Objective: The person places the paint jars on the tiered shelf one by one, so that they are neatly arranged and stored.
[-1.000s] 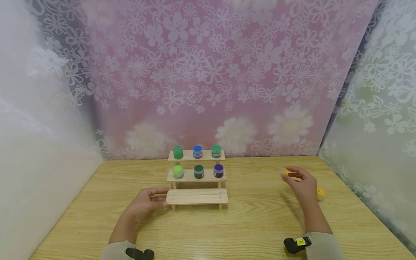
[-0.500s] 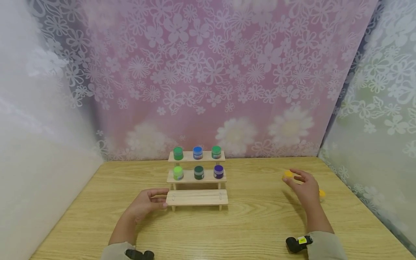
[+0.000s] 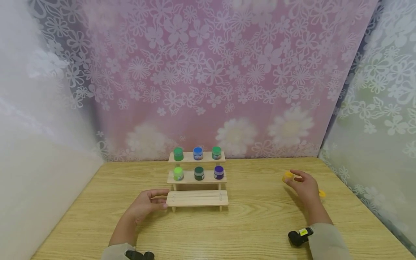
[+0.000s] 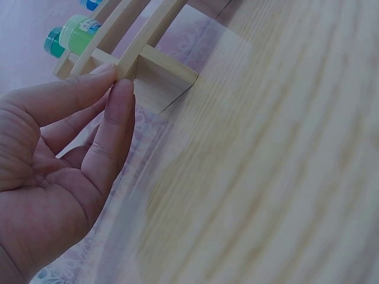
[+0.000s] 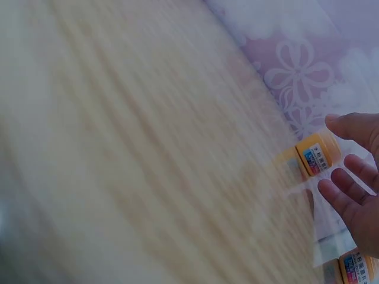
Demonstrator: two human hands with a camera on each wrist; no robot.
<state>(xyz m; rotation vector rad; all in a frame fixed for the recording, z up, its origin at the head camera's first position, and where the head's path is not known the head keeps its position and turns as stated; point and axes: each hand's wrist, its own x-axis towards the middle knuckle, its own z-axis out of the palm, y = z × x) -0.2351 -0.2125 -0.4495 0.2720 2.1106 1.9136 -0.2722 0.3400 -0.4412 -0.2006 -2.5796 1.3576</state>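
A three-tier wooden stand [image 3: 197,198] rests on the table. My left hand [image 3: 144,206] holds the left end of its lowest tier; in the left wrist view thumb and fingertips pinch the wooden slat [image 4: 133,59]. Off to the right, a yellow paint jar [image 3: 287,176] stands on the table. My right hand [image 3: 305,186] is close around that jar, thumb to one side of the lid and fingers to the other, loosely extended. In the right wrist view the jar [image 5: 317,155] sits upright with fingertips beside its lid; whether the thumb touches it is unclear.
Green, blue and green paint jars [image 3: 198,153] line the top tier. Light green, dark green and purple jars [image 3: 199,173] stand on the middle tier. Another yellow jar [image 3: 321,194] is partly hidden behind my right wrist. A pink flowered backdrop [image 3: 208,79] rises behind the table.
My right hand has shifted slightly right and toward me, baring more of the yellow jar, which seems to stay in place. My left hand has not visibly moved.
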